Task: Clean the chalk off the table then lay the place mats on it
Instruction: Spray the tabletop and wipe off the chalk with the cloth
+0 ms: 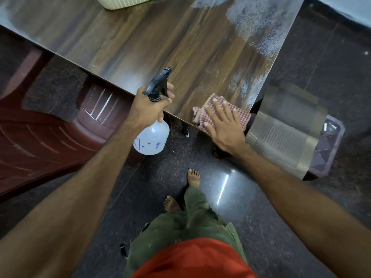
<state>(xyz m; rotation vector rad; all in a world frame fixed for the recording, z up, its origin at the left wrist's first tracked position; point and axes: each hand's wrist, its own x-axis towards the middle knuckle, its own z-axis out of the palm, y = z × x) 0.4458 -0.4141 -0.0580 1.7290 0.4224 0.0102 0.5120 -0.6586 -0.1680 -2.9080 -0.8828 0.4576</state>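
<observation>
A: While the right hand [222, 125] lay flat on the checked cloth [239, 114], fingers straight and spread, pressing it onto the table [160, 41], the cloth already hung partly past the near edge under the palm. Risk one: a pull toward the body would likely drag it off onto the floor.

B: Left hand [147, 106]?

A: Clamped round the neck of the spray bottle [152, 137], fingers curled by the black trigger [158, 81]. Bottle body hung below the table edge, over the floor, just left of the cloth hand. A slack grip would probably drop it.

B: Chalk [255, 23]?

A: Pale patch well beyond the right fingertips, toward the far right corner, with thinner streaks [241, 87] just ahead of the cloth. Wood nearer the left hand looked mostly wiped, only hazy. My guess: a wet wipe could smear the dust rather than lift it, or push it over the right edge.

B: Onto what?

A: The place mats [285, 125], I think. A grey woven stack draped on something low, just right of the cloth hand, below table level. Chalk swept that way would dirty them before laying.

B: Anything else?

A: Pale ribbed container [124, 2] far ahead of the left hand, in the way of the mats later. Maroon chair [50, 137] left of the bottle.
</observation>
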